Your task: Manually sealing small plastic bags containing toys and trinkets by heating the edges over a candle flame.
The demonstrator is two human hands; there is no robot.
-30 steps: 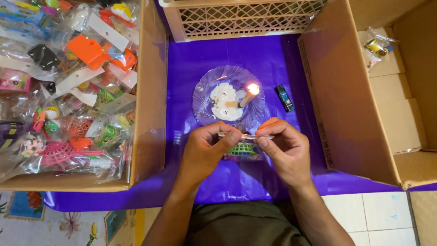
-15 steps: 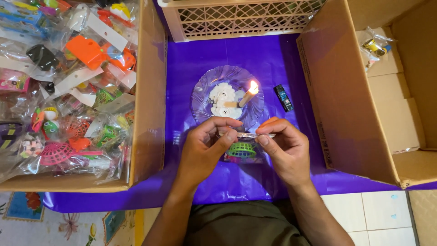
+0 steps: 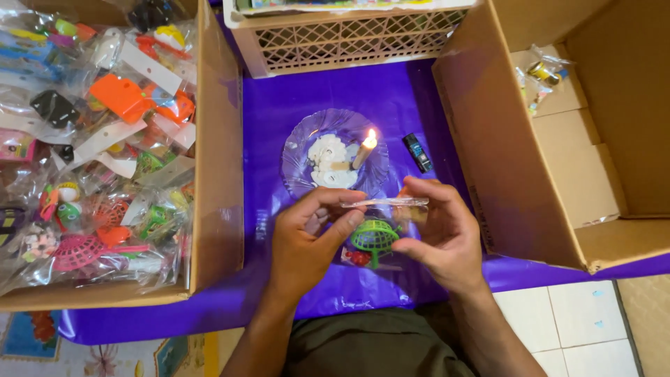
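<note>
Purple cloth (image 3: 335,91) under all. Left hand (image 3: 307,237) and right hand (image 3: 436,234) pinching clear toy bag (image 3: 380,230) just below lit candle (image 3: 364,150); risks melting plastic, scorching fingers if raised.

boxes (image 3: 216,174) flank hands, candle (image 3: 364,151) ahead (lit)
</note>
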